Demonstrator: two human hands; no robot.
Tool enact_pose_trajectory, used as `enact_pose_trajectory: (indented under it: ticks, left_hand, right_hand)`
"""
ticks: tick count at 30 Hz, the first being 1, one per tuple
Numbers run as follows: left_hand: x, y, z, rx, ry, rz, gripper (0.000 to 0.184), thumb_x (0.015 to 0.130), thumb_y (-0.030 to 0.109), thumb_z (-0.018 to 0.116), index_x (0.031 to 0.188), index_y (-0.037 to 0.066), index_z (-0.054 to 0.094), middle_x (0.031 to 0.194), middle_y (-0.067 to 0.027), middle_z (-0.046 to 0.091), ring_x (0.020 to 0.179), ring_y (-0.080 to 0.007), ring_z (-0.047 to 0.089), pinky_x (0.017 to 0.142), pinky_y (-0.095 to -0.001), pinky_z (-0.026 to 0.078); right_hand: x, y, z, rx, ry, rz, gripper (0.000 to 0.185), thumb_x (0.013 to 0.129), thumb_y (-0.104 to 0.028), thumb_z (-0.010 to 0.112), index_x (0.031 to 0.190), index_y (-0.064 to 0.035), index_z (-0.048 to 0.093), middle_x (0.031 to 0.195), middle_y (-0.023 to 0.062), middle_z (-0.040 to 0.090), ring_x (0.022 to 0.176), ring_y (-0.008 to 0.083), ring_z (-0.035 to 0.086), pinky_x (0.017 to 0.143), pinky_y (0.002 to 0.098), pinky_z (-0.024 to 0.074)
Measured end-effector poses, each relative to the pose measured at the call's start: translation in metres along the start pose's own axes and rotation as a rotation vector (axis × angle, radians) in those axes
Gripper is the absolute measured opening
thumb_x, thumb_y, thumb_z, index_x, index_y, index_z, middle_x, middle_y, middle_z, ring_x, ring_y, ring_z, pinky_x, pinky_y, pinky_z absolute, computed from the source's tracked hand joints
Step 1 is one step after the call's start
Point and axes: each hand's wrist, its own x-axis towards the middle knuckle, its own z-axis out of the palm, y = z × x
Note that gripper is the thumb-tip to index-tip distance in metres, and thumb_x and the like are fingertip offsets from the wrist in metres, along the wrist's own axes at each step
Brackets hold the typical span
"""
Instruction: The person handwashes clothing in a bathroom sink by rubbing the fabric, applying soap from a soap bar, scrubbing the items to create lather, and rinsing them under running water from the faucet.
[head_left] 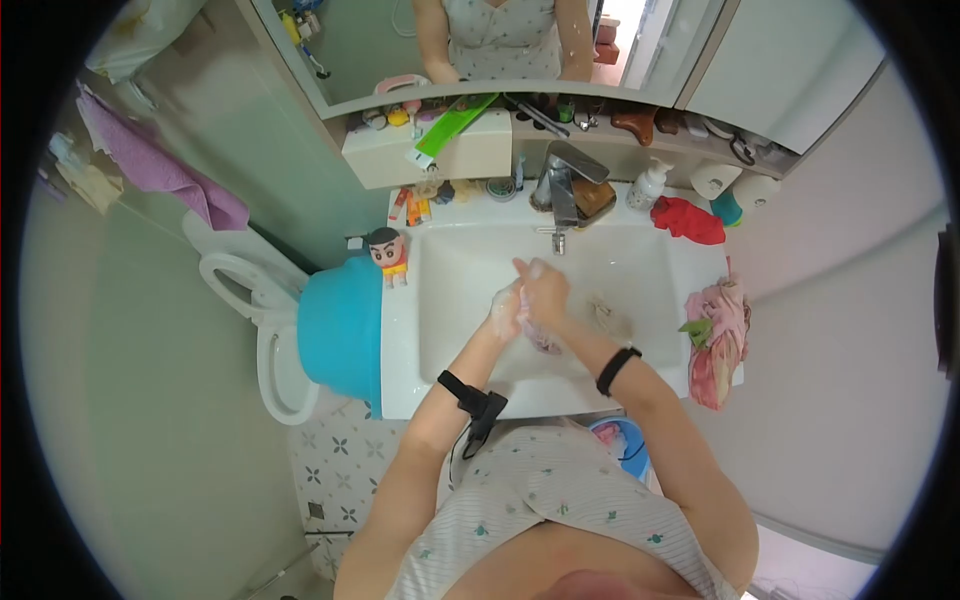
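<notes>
Hanging from between the two hands, a small pinkish cloth [541, 338] sits near the middle of the frame, over the white basin [455, 355]. The right hand [545, 292] is closed on it, pressed against the left hand [506, 306], which is curled around the cloth and coated in foam. Within the basin, right of the hands, lies a pale, crumpled piece [607, 315] that is too blurred to identify.

Above them, at upper centre, stands the metal faucet [562, 190], with a brown object [593, 199] in a dish just beside it. To the right are a pump bottle [649, 185] and a red cloth [688, 221]; pink fabric [718, 340] is heaped on the basin's right edge.

A figurine [388, 257] is at the left edge, next to a large turquoise tub [340, 330] whose contents cannot be made out. Low in the frame, right of centre, a blue bucket [636, 446] contains pink and whitish fabric [609, 436]. The shelf [640, 150] at the top bears a green packet [455, 130] and assorted small items.
</notes>
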Motion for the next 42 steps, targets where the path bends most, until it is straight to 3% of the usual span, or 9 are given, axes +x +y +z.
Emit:
enact_pose_trajectory:
  ticks: [3,7,10,12,19,21,25,28,42]
  left_hand:
    - [0.011,-0.022,0.002,0.273,-0.005,0.162,0.032,0.094,0.036,0.04,0.102,0.009,0.055,0.075,0.0006,0.056,0.067,-0.0093,0.054,0.051,-0.0212,0.043]
    - [-0.009,-0.008,-0.014,0.684,0.004,0.483,0.035,0.093,0.04,0.043,0.099,0.008,0.057,0.074,0.0003,0.056,0.067,-0.0088,0.053,0.05,-0.0213,0.041]
    - [-0.027,0.032,0.012,0.465,0.217,-0.173,0.046,0.088,0.048,0.049,0.097,0.004,0.06,0.077,-0.0023,0.058,0.069,-0.0093,0.052,0.051,-0.0208,0.04]
    - [-0.025,0.042,0.005,0.521,0.218,-0.128,0.051,0.083,0.055,0.052,0.086,0.005,0.062,0.077,-0.0024,0.058,0.064,-0.0085,0.05,0.05,-0.0223,0.037]
    - [-0.02,0.024,0.03,0.421,0.25,-0.046,0.052,0.084,0.056,0.05,0.088,0.005,0.059,0.068,-0.003,0.053,0.052,-0.0114,0.044,0.047,-0.0261,0.038]
    - [-0.023,0.014,0.052,-0.394,0.228,-0.063,0.048,0.085,0.055,0.048,0.099,0.01,0.056,0.071,-0.0023,0.053,0.054,-0.0116,0.046,0.048,-0.0243,0.038]
    - [-0.01,0.008,0.025,0.16,-0.008,0.165,0.046,0.087,0.054,0.044,0.108,0.014,0.05,0.078,-0.0026,0.057,0.066,-0.014,0.053,0.057,-0.0269,0.045]
    - [-0.018,0.001,0.027,-0.366,-0.042,0.059,0.044,0.09,0.048,0.042,0.116,0.012,0.048,0.093,-0.0049,0.059,0.083,-0.016,0.056,0.07,-0.0318,0.049]
    - [-0.063,0.045,0.042,0.545,0.134,-0.144,0.048,0.082,0.054,0.055,0.09,0.007,0.053,0.058,0.0027,0.042,0.042,-0.0064,0.033,0.035,-0.0239,0.024]
  right_hand:
    - [-0.006,0.05,0.034,-0.099,0.444,-0.789,0.031,0.081,-0.041,0.057,0.07,-0.0125,0.064,0.066,0.0138,0.063,0.061,0.0318,0.06,0.06,0.0388,0.0474]
    - [0.046,0.063,-0.017,-0.192,-0.129,-0.323,0.041,0.084,-0.046,0.052,0.082,-0.0076,0.064,0.074,0.0117,0.063,0.064,0.0241,0.058,0.06,0.0349,0.045]
    - [0.049,0.065,-0.041,0.223,-0.516,-0.194,0.044,0.085,-0.046,0.054,0.081,-0.0029,0.061,0.069,0.0065,0.057,0.062,0.0143,0.051,0.06,0.0299,0.0419]
    - [0.043,0.047,-0.058,0.039,-0.712,-0.226,0.041,0.082,-0.044,0.059,0.077,-0.0027,0.06,0.069,0.0047,0.057,0.062,0.0132,0.05,0.06,0.0293,0.0418]
    - [0.021,0.024,-0.025,0.356,-0.162,-0.212,0.029,0.076,-0.034,0.066,0.075,-0.0054,0.062,0.068,0.0036,0.06,0.061,0.0141,0.054,0.059,0.0288,0.0439]
    - [0.021,0.034,-0.002,-0.347,0.032,-0.686,0.018,0.074,-0.027,0.066,0.077,-0.0088,0.065,0.07,0.0088,0.063,0.062,0.0215,0.06,0.058,0.0318,0.0454]
    - [0.05,0.027,-0.015,-0.059,-0.072,-0.335,0.011,0.071,-0.023,0.067,0.077,-0.0138,0.067,0.073,0.0143,0.063,0.066,0.0293,0.061,0.059,0.0366,0.0462]
    - [0.039,0.029,-0.013,-0.179,0.033,-0.263,0.01,0.069,-0.023,0.066,0.074,-0.0144,0.067,0.07,0.015,0.062,0.065,0.0296,0.061,0.059,0.037,0.0465]
    - [0.051,0.044,-0.035,0.422,-0.211,0.212,0.034,0.076,-0.034,0.067,0.076,-0.0002,0.063,0.082,0.0114,0.066,0.066,0.0165,0.054,0.064,0.0301,0.0453]
